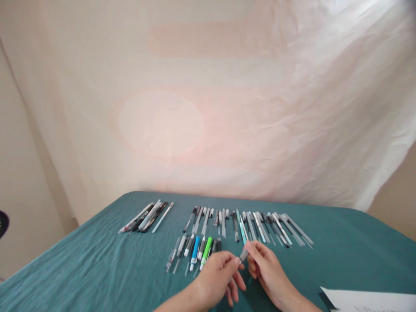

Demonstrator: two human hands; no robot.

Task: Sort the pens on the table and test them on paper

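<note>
Both hands meet above the near part of the table, on a pen (243,255) of which only a short, translucent grey piece shows. My left hand (221,274) pinches its lower end between thumb and index finger, the other fingers loosely curled. At the upper end, the thumb and fingers of my right hand (264,268) are closed on it. My fingers hide the rest of it. Just left of my left hand lies a group of pens and pen parts, among them a blue pen (195,251) and a green pen (206,251).
A long row of pens and pen parts (256,225) lies behind my hands. At the far left is a bunch of pens (147,219). Paper (370,299) lies at the front right of the green tablecloth (97,264). A pale sheet (211,130) hangs behind the table.
</note>
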